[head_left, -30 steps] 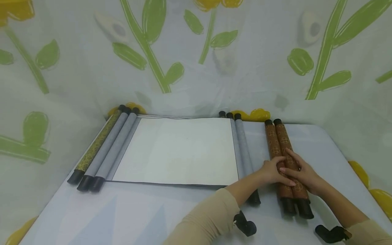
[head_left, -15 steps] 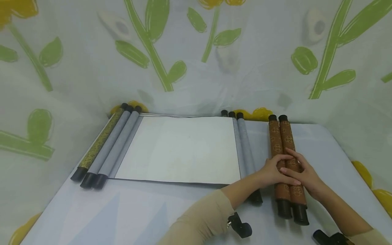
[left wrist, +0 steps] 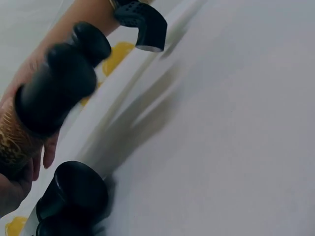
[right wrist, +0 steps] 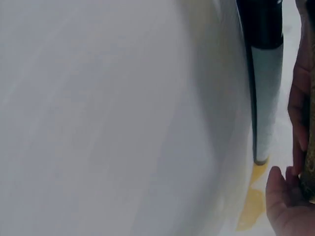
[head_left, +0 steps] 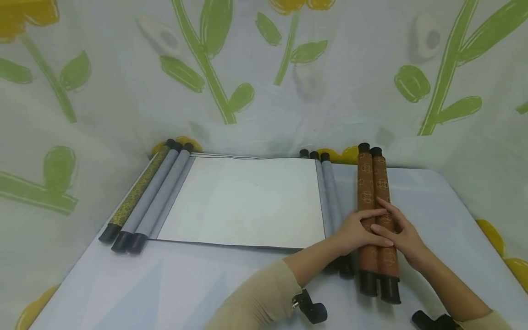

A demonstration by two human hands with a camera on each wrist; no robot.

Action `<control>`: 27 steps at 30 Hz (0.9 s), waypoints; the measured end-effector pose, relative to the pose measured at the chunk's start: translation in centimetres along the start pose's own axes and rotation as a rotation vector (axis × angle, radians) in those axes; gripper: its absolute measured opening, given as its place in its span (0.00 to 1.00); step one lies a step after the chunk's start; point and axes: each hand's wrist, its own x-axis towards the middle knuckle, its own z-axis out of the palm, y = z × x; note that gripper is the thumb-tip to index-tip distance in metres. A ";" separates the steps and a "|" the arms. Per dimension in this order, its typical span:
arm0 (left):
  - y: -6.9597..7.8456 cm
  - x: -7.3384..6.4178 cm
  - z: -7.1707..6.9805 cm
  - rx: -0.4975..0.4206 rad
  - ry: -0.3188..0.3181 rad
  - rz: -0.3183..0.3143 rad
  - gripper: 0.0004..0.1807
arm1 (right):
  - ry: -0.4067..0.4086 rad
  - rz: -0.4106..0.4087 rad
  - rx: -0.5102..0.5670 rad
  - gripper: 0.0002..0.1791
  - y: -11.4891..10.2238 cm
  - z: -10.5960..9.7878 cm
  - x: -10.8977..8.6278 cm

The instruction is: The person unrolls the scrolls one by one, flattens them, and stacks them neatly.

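Side by side, two brown patterned scroll rolls (head_left: 367, 174) with black end knobs are held above the table, right of the unrolled scrolls. My left hand (head_left: 358, 234) grips them from the left and my right hand (head_left: 408, 240) from the right, the hands meeting at the middle. In the left wrist view their black knobs (left wrist: 56, 91) hang over the table with a shadow below. An unrolled scroll (head_left: 243, 199) with a blank white sheet and grey rolled ends lies to the left. The palms are mostly hidden.
Grey rolls (head_left: 162, 197) and a yellow-green patterned roll (head_left: 138, 190) lie at the left end of the stacked scrolls. More black-tipped rolls (head_left: 333, 197) lie at the right end. A flower-printed curtain (head_left: 321, 105) stands behind the table (head_left: 185, 284).
Both hands keep hold of the brown scroll rolls. The rolls have risen off the table, straightened and shifted left towards the unrolled scroll's right end. The other scrolls stay put.
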 end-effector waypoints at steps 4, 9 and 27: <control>0.4 -0.6 -0.7 0.022 0.033 0.053 0.35 | -0.011 -0.029 -0.062 0.39 -0.7 0.6 0.0; 1.3 -1.5 -1.7 -0.003 0.001 0.107 0.37 | 0.016 -0.111 -0.082 0.37 -2.1 1.7 0.1; 4.2 -5.5 -5.8 0.038 0.039 -0.054 0.38 | -0.096 -0.052 0.223 0.42 -6.8 6.3 1.3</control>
